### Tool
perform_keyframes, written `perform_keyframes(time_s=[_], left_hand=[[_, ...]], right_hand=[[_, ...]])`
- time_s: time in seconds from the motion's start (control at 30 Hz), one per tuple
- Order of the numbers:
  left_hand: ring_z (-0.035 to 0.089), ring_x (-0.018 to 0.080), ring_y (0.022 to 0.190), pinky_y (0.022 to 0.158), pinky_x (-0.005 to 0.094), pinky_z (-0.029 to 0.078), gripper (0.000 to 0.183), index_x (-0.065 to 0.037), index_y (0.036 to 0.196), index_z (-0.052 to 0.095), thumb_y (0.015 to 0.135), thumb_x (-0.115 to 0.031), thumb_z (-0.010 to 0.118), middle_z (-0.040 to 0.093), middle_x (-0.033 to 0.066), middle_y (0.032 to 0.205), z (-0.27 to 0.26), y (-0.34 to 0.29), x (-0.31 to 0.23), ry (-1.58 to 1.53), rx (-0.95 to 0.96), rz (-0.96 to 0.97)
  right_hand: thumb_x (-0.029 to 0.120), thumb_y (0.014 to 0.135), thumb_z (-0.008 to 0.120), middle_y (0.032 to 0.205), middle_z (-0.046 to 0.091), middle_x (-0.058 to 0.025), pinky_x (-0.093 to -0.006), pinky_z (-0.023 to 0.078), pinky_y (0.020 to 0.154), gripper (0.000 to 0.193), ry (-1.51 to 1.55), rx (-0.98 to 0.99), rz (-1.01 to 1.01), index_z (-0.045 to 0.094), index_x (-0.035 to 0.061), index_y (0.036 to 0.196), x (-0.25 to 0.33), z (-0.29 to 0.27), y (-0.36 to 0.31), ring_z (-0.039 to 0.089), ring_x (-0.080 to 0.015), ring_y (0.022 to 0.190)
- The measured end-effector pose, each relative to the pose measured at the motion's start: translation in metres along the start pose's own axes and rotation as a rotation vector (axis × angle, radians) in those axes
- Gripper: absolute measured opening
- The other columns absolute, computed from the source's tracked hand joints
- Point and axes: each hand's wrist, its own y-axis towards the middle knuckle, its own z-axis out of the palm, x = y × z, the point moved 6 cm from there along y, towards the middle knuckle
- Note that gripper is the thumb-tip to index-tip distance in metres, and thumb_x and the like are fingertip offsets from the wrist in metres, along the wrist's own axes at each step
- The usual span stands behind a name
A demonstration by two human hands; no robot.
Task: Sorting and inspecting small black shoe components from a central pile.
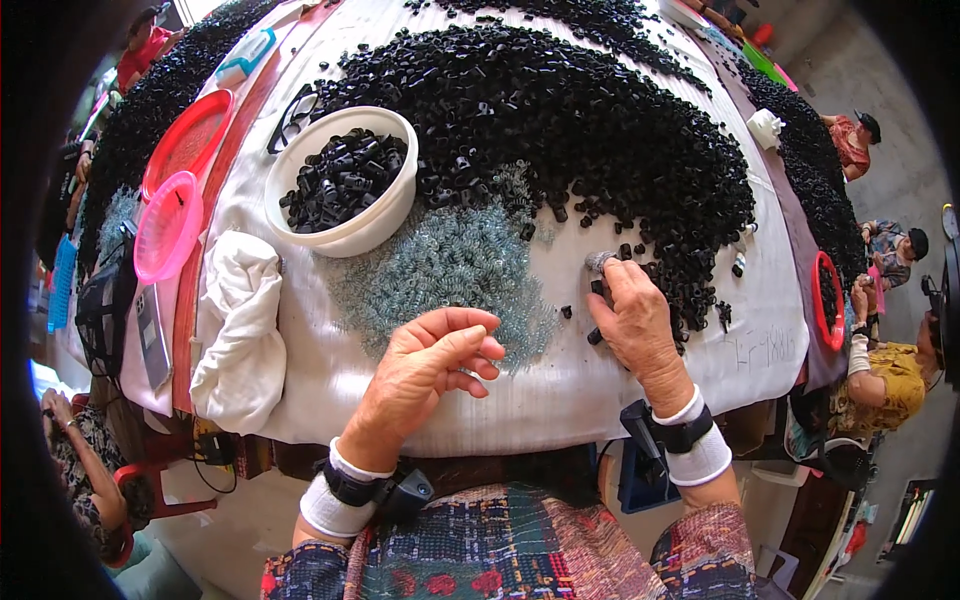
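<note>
My left hand point(430, 360) hovers at the near edge of a heap of small metal coil springs point(450, 265). Its fingers are curled and the thumb lies against the index finger; whatever they may pinch is too small to make out. At the near edge of a large pile of small black plastic parts point(600, 120), my right hand point(638, 318) reaches down. A black plastic part point(598, 288) sits between its thumb and fingers, and a grey wrap covers one fingertip. Both wrists wear white bands with black straps.
A white tub point(405, 205) of larger black parts stands left of the springs. Beside it lie a twisted white cloth point(240, 335), a pink basket point(167, 225), a red basket point(190, 145) and a phone point(152, 335). Other people point(885, 385) sit around neighbouring tables.
</note>
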Motion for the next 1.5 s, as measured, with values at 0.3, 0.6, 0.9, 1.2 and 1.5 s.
perform_keyframes(time_s=[0.3,0.6,0.9,1.2,1.5], left_hand=[[0.066,0.0137,0.076,0.064,0.0250,0.055,0.025,-0.001,0.110,0.059,0.092,-0.018,0.061,0.067,0.0093,0.092,0.004,0.004,0.007,0.013,-0.003,0.000],[0.065,0.0125,0.082,0.069,0.0236,0.054,0.022,-0.001,0.103,0.060,0.086,-0.012,0.068,0.066,0.0069,0.094,0.031,0.016,0.016,0.003,0.002,0.096],[0.067,0.0160,0.080,0.068,0.0272,0.056,0.015,-0.003,0.102,0.059,0.092,-0.014,0.059,0.067,0.0105,0.094,0.011,0.006,0.012,-0.039,-0.092,0.096],[0.068,0.0179,0.076,0.065,0.0294,0.058,0.014,-0.003,0.103,0.059,0.093,-0.013,0.057,0.067,0.0141,0.095,0.005,0.006,0.017,-0.062,-0.082,0.070],[0.066,0.0174,0.079,0.067,0.0284,0.056,0.024,0.003,0.107,0.057,0.089,-0.012,0.064,0.067,0.0149,0.096,0.004,0.004,0.018,0.024,-0.057,0.049]], right_hand=[[-0.005,0.072,0.060,0.086,0.057,-0.0149,-0.0365,0.049,0.065,0.037,0.098,-0.144,-0.089,0.054,-0.0014,0.108,0.011,-0.003,-0.005,0.058,-0.0300,0.074],[-0.005,0.067,0.066,0.093,0.056,-0.0203,-0.0421,0.048,0.069,0.044,0.384,-0.264,-0.245,0.054,-0.0056,0.109,0.081,-0.024,-0.028,0.056,-0.0363,0.081],[-0.008,0.068,0.064,0.088,0.059,-0.0187,-0.0411,0.049,0.069,0.033,0.428,-0.233,-0.252,0.059,-0.0053,0.100,0.070,-0.023,-0.037,0.057,-0.0351,0.078],[-0.006,0.069,0.061,0.088,0.061,-0.0128,-0.0378,0.047,0.075,0.030,0.076,-0.197,-0.107,0.060,0.0006,0.099,0.009,-0.015,-0.023,0.056,-0.0305,0.087],[0.000,0.071,0.058,0.082,0.057,-0.0102,-0.0372,0.046,0.073,0.026,-0.128,-0.044,-0.106,0.056,0.0041,0.097,0.015,0.003,-0.013,0.055,-0.0286,0.082]])
